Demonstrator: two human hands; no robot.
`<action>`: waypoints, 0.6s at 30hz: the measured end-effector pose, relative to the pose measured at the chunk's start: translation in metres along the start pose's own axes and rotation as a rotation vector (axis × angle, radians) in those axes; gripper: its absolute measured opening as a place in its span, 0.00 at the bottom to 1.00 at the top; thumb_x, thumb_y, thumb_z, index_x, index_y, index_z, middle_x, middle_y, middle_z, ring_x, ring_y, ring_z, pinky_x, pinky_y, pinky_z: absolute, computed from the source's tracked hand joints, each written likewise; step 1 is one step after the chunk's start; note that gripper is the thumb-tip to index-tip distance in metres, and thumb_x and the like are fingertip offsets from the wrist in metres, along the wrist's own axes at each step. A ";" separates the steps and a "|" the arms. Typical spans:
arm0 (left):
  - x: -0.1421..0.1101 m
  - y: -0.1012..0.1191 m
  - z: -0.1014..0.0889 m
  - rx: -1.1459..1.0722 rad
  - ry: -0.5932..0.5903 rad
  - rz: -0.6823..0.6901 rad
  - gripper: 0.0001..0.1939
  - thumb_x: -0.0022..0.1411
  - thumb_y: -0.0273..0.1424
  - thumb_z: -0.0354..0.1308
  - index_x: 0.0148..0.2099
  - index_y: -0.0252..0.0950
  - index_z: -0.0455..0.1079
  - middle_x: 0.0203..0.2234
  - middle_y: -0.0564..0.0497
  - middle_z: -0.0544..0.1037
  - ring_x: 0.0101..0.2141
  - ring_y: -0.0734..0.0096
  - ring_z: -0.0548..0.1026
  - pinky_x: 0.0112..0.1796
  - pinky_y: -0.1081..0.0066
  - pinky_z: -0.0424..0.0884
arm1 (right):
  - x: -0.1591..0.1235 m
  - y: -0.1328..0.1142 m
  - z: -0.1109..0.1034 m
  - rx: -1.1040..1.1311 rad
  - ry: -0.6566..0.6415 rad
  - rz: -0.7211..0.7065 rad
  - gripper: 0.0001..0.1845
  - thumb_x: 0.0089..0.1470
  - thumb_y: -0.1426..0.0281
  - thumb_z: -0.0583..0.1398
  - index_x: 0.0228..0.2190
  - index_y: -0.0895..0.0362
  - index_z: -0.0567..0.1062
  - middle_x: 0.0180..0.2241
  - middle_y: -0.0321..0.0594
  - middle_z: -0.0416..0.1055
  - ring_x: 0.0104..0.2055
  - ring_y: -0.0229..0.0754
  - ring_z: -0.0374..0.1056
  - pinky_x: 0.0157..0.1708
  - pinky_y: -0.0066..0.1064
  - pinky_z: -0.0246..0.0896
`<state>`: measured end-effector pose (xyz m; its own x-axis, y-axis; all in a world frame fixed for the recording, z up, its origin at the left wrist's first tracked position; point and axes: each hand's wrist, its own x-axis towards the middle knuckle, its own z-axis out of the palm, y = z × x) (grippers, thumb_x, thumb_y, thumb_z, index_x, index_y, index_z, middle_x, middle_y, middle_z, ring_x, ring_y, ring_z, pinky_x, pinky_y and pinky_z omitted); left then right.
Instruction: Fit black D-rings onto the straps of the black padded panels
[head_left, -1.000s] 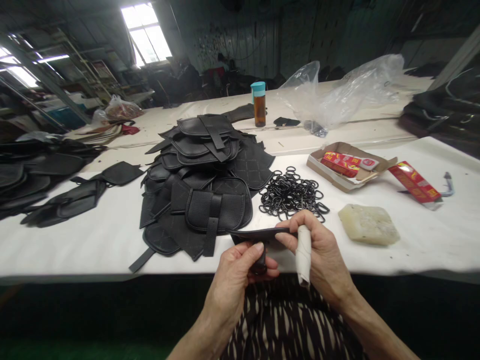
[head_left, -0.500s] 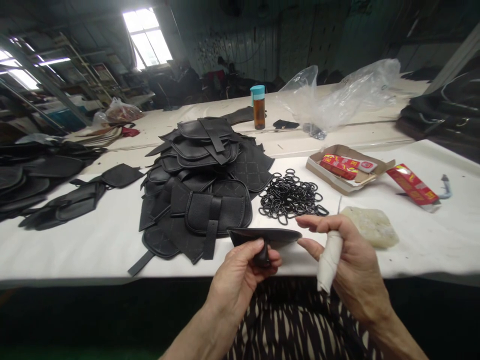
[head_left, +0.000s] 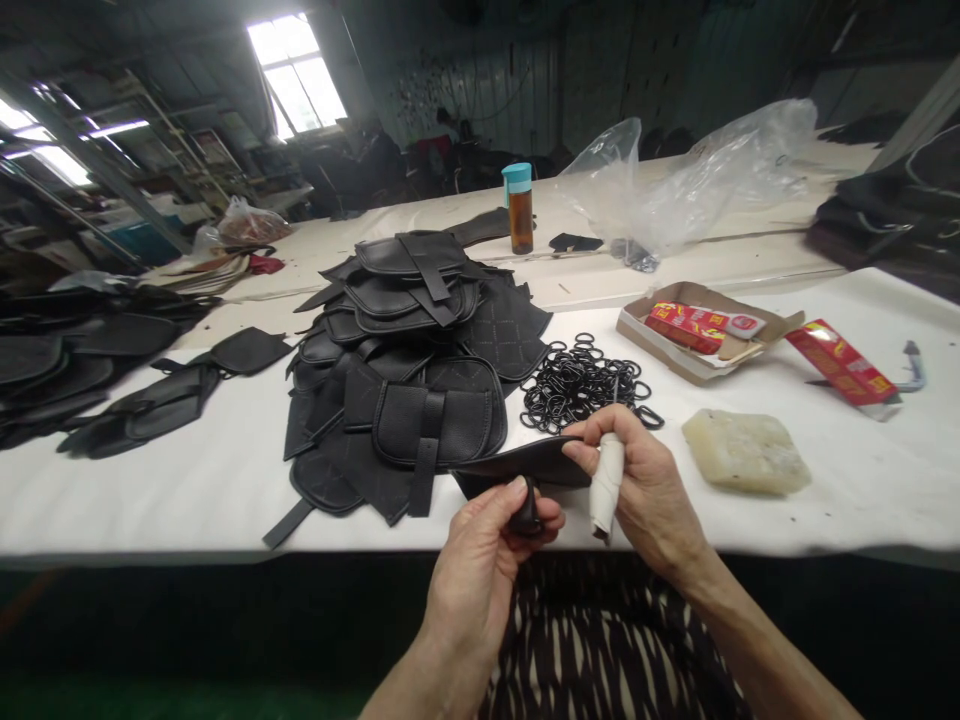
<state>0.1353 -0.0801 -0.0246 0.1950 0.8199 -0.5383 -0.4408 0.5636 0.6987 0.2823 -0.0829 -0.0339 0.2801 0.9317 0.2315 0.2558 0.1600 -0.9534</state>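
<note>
My left hand (head_left: 487, 545) pinches a black leather flap piece (head_left: 525, 462) over the table's front edge, thumb on top of its folded strap. The piece is seen nearly edge-on. At its right end, my right hand (head_left: 630, 470) grips the edge between thumb and fingers. That same hand also carries an awl (head_left: 606, 488) with a white wrapped handle; its thin spike points up, away from me. Just beyond my hands lies a heap of black D-rings (head_left: 577, 385). To the left rises a pile of black leather flap pieces (head_left: 439, 425) with straps.
A yellowish wax-like block (head_left: 746, 452) lies right of my hands. Behind it are an open cardboard tray (head_left: 675, 368) with red packets and another red box (head_left: 840, 365). A blue-capped bottle (head_left: 520, 215) and clear plastic bag (head_left: 690, 190) stand farther back. More black pieces (head_left: 157, 405) lie left.
My right hand has moved left with the awl and closed on the right end of the leather piece, which now tilts up there. My left hand keeps its hold.
</note>
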 end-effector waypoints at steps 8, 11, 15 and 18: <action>0.004 -0.001 -0.001 0.094 -0.018 0.057 0.09 0.52 0.32 0.62 0.26 0.29 0.73 0.21 0.47 0.78 0.24 0.70 0.75 0.32 0.70 0.72 | -0.009 0.001 -0.006 0.005 0.038 -0.019 0.08 0.53 0.67 0.60 0.31 0.52 0.64 0.40 0.36 0.73 0.41 0.40 0.69 0.40 0.32 0.61; 0.006 -0.002 -0.001 0.099 -0.022 0.057 0.10 0.53 0.32 0.61 0.27 0.28 0.74 0.21 0.47 0.78 0.24 0.71 0.75 0.32 0.70 0.72 | -0.018 -0.003 -0.017 -0.032 0.118 -0.046 0.11 0.51 0.64 0.62 0.32 0.51 0.65 0.42 0.37 0.73 0.44 0.43 0.69 0.43 0.33 0.62; 0.011 0.001 0.001 0.090 -0.024 0.052 0.10 0.52 0.32 0.62 0.27 0.28 0.73 0.21 0.46 0.78 0.25 0.70 0.75 0.32 0.69 0.72 | -0.035 -0.007 -0.046 -0.052 0.165 -0.070 0.18 0.49 0.52 0.61 0.35 0.51 0.68 0.33 0.39 0.75 0.36 0.46 0.72 0.36 0.33 0.66; 0.017 0.006 0.005 0.074 -0.025 0.057 0.09 0.53 0.30 0.61 0.26 0.28 0.73 0.21 0.46 0.78 0.25 0.69 0.76 0.33 0.69 0.73 | -0.047 -0.010 -0.071 -0.127 0.121 -0.040 0.30 0.48 0.40 0.50 0.34 0.51 0.72 0.20 0.37 0.71 0.23 0.44 0.68 0.23 0.32 0.63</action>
<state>0.1403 -0.0624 -0.0274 0.1933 0.8525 -0.4857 -0.3856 0.5212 0.7613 0.3319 -0.1510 -0.0214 0.3742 0.8783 0.2977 0.3813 0.1469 -0.9127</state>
